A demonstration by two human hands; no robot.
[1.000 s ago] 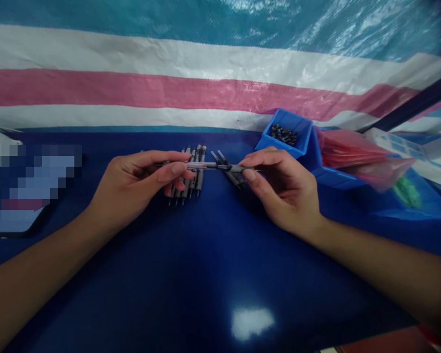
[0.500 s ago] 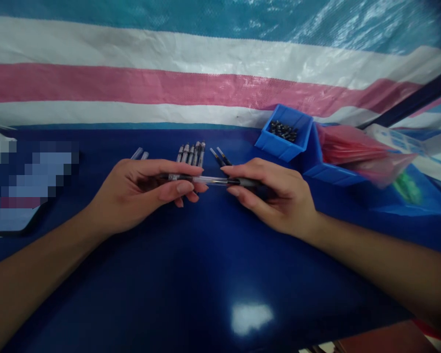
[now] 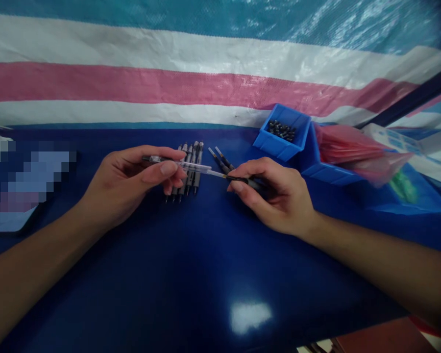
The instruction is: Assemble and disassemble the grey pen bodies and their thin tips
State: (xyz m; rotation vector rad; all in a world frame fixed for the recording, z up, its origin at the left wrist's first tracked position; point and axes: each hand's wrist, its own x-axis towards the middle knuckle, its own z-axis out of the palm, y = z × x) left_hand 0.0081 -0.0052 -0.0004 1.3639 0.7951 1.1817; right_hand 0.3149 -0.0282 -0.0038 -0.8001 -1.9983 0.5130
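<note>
My left hand (image 3: 132, 179) pinches a clear pen barrel (image 3: 196, 167) with a dark end, its open end pointing right. Opposite it, my right hand (image 3: 274, 193) grips a dark pen front with a refill (image 3: 217, 173) sticking out leftward. The refill's tip meets the barrel's open end; whether it is inside is hard to tell. Several assembled pens (image 3: 193, 169) lie side by side on the table, partly behind my left fingers. Two dark pen fronts with refills (image 3: 220, 159) lie just beyond my right fingertips.
On the blue table (image 3: 161, 284), a blue bin (image 3: 284, 147) of small black parts stands at the back right. Beside it are a bin (image 3: 329, 171) with red plastic bags and one with green material. A blurred-out device (image 3: 29, 220) lies at left.
The barrel and the dark front were joined in one line; now they are apart, with the refill showing between them. My left hand has moved slightly left and up, uncovering more of the pens.
</note>
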